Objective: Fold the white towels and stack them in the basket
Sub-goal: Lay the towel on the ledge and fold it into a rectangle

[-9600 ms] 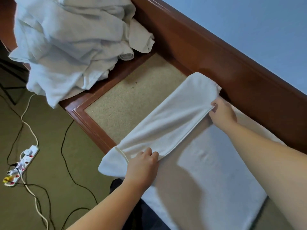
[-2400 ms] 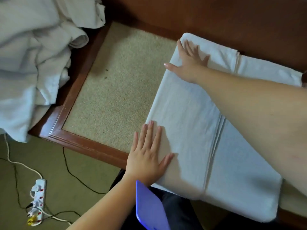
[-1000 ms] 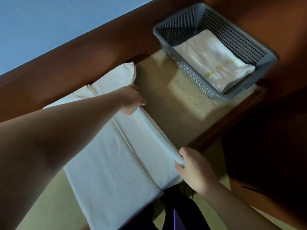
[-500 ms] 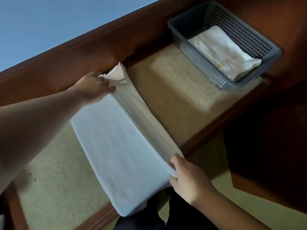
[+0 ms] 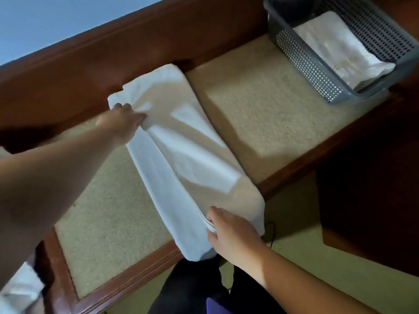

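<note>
A white towel (image 5: 181, 155) lies folded into a long narrow strip across the beige-topped wooden table (image 5: 267, 114), its near end hanging over the front edge. My left hand (image 5: 122, 123) grips the towel's far end, fingers pinching the cloth. At the near end my right hand (image 5: 229, 234) pinches the folded edge between thumb and fingers. A grey perforated basket (image 5: 313, 71) stands at the table's far right and holds one folded white towel (image 5: 340, 48) with gold lettering.
A raised dark wooden backboard (image 5: 113, 60) runs behind the table under a blue wall. A corner of loose white towels (image 5: 20, 288) shows at the bottom left. Dark furniture (image 5: 371, 200) stands to the right, and a black cable (image 5: 272, 232) lies on the floor.
Both hands have carried the towel's right flap over to the left, so the towel is now a narrower strip. The view has shifted, and the basket sits further right.
</note>
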